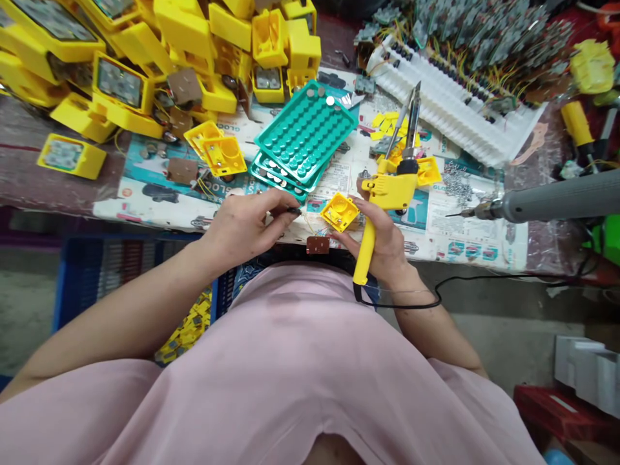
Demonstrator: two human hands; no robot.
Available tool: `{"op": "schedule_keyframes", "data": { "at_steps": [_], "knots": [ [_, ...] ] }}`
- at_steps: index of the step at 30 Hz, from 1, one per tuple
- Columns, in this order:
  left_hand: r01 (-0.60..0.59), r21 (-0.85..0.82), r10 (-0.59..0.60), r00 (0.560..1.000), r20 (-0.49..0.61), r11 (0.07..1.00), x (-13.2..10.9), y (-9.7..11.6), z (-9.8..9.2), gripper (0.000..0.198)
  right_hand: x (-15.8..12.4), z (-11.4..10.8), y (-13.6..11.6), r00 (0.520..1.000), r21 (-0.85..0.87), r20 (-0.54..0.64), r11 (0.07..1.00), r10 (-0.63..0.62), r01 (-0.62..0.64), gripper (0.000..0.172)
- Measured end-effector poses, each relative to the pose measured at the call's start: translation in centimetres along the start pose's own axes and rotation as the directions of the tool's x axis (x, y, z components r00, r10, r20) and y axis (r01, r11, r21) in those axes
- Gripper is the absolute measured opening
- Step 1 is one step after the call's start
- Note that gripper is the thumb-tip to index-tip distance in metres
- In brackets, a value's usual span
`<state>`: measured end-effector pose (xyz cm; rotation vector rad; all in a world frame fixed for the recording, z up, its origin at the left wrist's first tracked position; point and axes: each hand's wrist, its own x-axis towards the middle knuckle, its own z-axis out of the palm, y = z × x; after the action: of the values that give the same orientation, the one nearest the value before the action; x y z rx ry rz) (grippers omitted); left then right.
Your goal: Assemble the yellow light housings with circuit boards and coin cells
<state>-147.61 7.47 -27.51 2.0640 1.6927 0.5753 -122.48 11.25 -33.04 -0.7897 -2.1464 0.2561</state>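
My left hand (247, 223) is closed, its thumb and fingertips pinching a small dark part (293, 210) with thin wires. My right hand (387, 242) is wrapped around a yellow soldering iron (367, 248), whose metal tip points up and away from me. Between thumb and fingers, the same hand also grips the edge of an open yellow plastic casing (340, 212). A round recess and a small metal piece show inside the casing. Thin wires run near it to a brown board (318, 245) at the table's front edge.
Yellow housings (184, 32) are heaped at the back left. Teal trays (305, 129) with round silver discs lie ahead. A white rack (436, 97) and wired circuit boards (494, 39) fill the back right. An electric screwdriver (557, 197) juts in from the right; a black cord (431, 303) trails below.
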Motion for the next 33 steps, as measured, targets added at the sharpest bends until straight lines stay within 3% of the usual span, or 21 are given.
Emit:
{"op": "schedule_keyframes", "data": {
  "at_steps": [9, 12, 16, 19, 24, 27, 30, 33],
  "knots": [
    [-0.1, -0.083, 0.082, 0.979, -0.189, 0.992, -0.6, -0.1, -1.0, 0.011, 0.2, -0.2, -0.3, 1.0, -0.092, -0.028, 0.996, -0.008, 0.005, 0.065],
    [-0.089, -0.13, 0.056, 0.97, -0.237, 0.987, -0.5, -0.4, -0.7, 0.007, 0.1, -0.1, -0.3, 1.0, -0.128, -0.026, 0.992, 0.0, -0.003, 0.064],
    [0.04, -0.368, -0.087, 0.99, -0.114, 0.929, -0.4, -0.9, -0.3, 0.011, -0.2, -0.6, 0.0, 1.0, -0.153, -0.011, 0.988, 0.018, -0.019, 0.07],
    [0.074, -0.535, -0.099, 0.995, -0.017, 0.842, -0.3, -1.1, 0.0, 0.018, 0.1, -1.4, 0.5, 0.997, -0.139, 0.037, 0.988, 0.065, -0.059, 0.077],
    [0.055, -0.579, -0.083, 0.996, -0.022, 0.813, 0.1, -1.0, 0.7, 0.02, 1.5, -2.6, 0.9, 0.975, 0.085, 0.213, 0.993, 0.06, -0.08, 0.077],
    [0.093, -0.679, -0.117, 0.993, 0.01, 0.728, 0.4, -1.0, 1.1, 0.028, 1.9, -2.5, 0.9, 0.958, 0.167, 0.284, 0.983, 0.03, -0.08, 0.076],
    [0.163, -0.778, -0.128, 0.986, 0.106, 0.606, 0.7, -1.1, 1.2, 0.04, 1.6, -2.1, 1.0, 0.956, 0.193, 0.29, 0.976, 0.038, -0.098, 0.074],
    [0.218, -0.802, -0.164, 0.975, 0.152, 0.556, 0.8, -1.2, 1.1, 0.043, 1.2, -1.7, 1.2, 0.968, 0.188, 0.245, 0.977, 0.053, -0.101, 0.074]
  ]
}}
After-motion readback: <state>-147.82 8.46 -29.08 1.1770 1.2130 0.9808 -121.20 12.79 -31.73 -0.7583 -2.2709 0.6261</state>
